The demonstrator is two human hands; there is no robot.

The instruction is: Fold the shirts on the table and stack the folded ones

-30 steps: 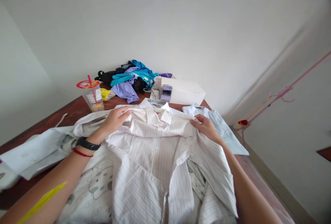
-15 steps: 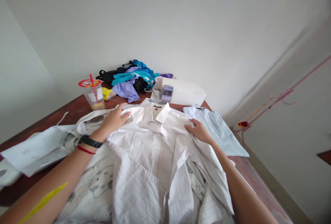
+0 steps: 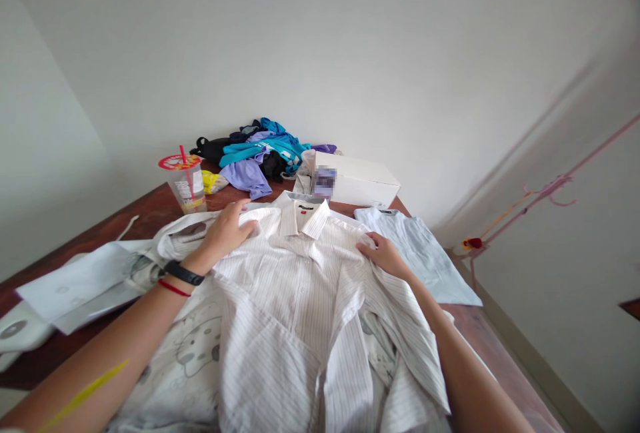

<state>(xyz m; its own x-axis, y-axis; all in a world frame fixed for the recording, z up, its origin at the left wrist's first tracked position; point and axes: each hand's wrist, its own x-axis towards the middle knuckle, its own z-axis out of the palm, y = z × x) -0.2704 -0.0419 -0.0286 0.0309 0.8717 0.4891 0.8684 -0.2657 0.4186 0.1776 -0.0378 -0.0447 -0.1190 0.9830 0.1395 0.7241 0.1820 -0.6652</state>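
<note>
A white striped collared shirt (image 3: 285, 286) lies front up before me, collar at the far end and sleeves folded forward over its front. My left hand (image 3: 227, 233) rests at its left shoulder, thumb and fingers apart; a black band and a red cord circle that wrist. At the opposite shoulder, my right hand (image 3: 383, 253) pinches the fabric between thumb and fingers. Beneath the shirt spreads a pale cloth (image 3: 190, 360) printed with grey cartoon faces.
A folded light blue shirt (image 3: 420, 256) lies right of the striped one. Behind are a white box (image 3: 363, 180), a heap of clothes (image 3: 265, 153) and a plastic cup (image 3: 187, 183) with a straw. White paper (image 3: 85, 280) lies left on the brown table (image 3: 145, 210).
My left hand has shifted slightly right along the shirt's shoulder. My right hand keeps its place, and the shirt looks nearly unchanged. The view has turned a little.
</note>
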